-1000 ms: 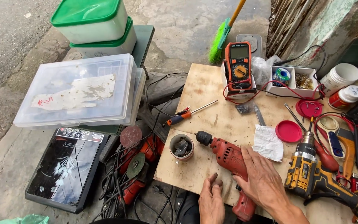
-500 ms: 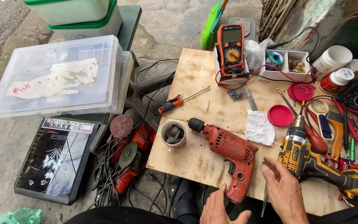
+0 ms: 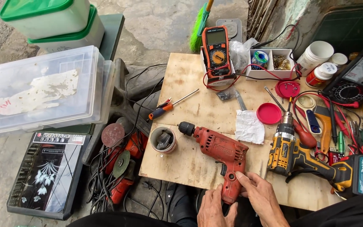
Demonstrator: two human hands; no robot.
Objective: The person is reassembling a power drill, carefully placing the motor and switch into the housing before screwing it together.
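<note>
A red corded drill (image 3: pixel 219 147) lies on a plywood board (image 3: pixel 190 88), chuck pointing left, handle towards me. My right hand (image 3: pixel 263 197) grips the handle from the right, fingertips on its side. My left hand (image 3: pixel 213 208) holds the handle's lower end from the left. To the right, a yellow and black cordless drill (image 3: pixel 299 157) lies flat. A white cloth (image 3: pixel 248 126) and a red lid (image 3: pixel 269 113) lie just beyond the red drill. A small cup (image 3: pixel 163 141) stands by the chuck.
An orange-handled screwdriver (image 3: pixel 169 107) and an orange multimeter (image 3: pixel 216 50) lie further back on the board. An analog meter (image 3: pixel 358 82), jars and several hand tools crowd the right side. On the left are clear plastic boxes (image 3: pixel 43 92), a black flat appliance (image 3: pixel 47 176) and a red grinder with cables (image 3: pixel 122 155).
My hands were off the drill half a second ago, below and to its right. Both have closed on its handle. The view has shifted slightly.
</note>
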